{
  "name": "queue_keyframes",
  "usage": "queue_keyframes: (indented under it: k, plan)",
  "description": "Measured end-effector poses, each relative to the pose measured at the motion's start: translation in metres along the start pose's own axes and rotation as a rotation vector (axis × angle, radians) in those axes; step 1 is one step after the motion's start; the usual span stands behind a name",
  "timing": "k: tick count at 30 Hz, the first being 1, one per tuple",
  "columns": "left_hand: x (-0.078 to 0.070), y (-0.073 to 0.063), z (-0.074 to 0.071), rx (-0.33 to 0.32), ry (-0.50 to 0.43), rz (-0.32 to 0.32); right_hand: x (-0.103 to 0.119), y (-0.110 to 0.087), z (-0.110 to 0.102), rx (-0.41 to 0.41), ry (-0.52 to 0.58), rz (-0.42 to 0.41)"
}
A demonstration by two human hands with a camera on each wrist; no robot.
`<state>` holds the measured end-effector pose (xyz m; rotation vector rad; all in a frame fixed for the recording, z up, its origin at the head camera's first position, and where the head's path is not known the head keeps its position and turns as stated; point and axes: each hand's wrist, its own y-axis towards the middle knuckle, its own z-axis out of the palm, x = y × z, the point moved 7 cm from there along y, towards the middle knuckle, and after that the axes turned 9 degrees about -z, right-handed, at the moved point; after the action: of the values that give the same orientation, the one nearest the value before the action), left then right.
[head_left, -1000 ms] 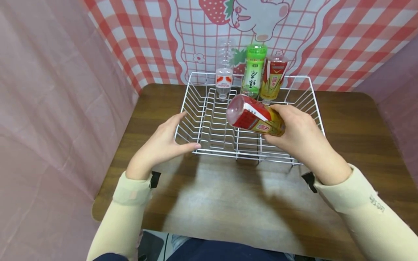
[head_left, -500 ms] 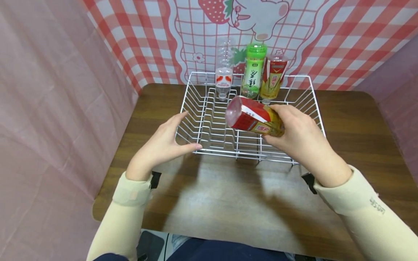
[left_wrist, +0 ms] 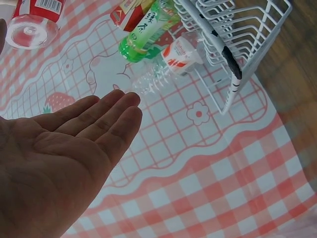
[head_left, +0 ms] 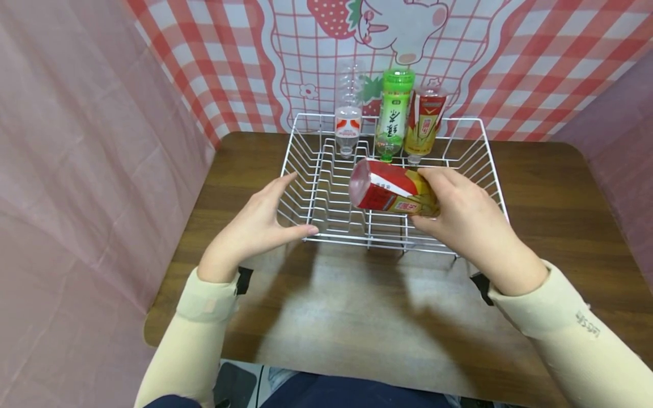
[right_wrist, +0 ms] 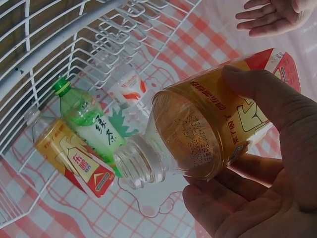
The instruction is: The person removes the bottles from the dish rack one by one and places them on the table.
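Observation:
My right hand [head_left: 461, 218] grips a red and gold plastic bottle [head_left: 393, 188] around its neck end, tilted nearly flat above the white wire dish rack [head_left: 336, 241]. In the right wrist view the bottle's mouth [right_wrist: 140, 161] shows uncapped. Close by the rack's left front corner, my left hand [head_left: 255, 226] is held with fingers straight and thumb spread, nothing in it. Along the rack's back stand three upside-down bottles: a clear one [head_left: 348, 122], a green tea bottle [head_left: 395, 113] and another red and gold bottle [head_left: 425, 122].
The rack stands on a brown wooden table [head_left: 551, 226]. Behind it hangs a red and white checked cloth [head_left: 229, 68] with strawberries. A pink curtain [head_left: 92, 141] borders the left side.
The bottle in my right hand has dipped slightly toward me and turned closer to level. My left hand has hardly moved.

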<state>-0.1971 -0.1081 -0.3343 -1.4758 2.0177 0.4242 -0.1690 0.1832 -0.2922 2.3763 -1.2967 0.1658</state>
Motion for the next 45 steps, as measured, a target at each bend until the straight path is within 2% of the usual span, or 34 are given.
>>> queue_keyframes:
  k: [7, 28, 37, 45]
  plan:
    - [-0.004, 0.002, 0.001, -0.001, 0.010, 0.026, 0.003, -0.001, 0.001, -0.020, -0.024, -0.050]
    - [-0.010, 0.004, 0.002, -0.002, 0.037, 0.055, 0.010, -0.002, 0.012, 0.021, -0.079, -0.134]
    - [-0.015, 0.006, 0.003, 0.020, 0.036, 0.051, 0.014, -0.001, 0.014, 0.015, -0.107, -0.186]
    - [-0.023, 0.008, 0.005, 0.040, 0.065, 0.082, 0.017, -0.001, 0.016, 0.002, -0.123, -0.201]
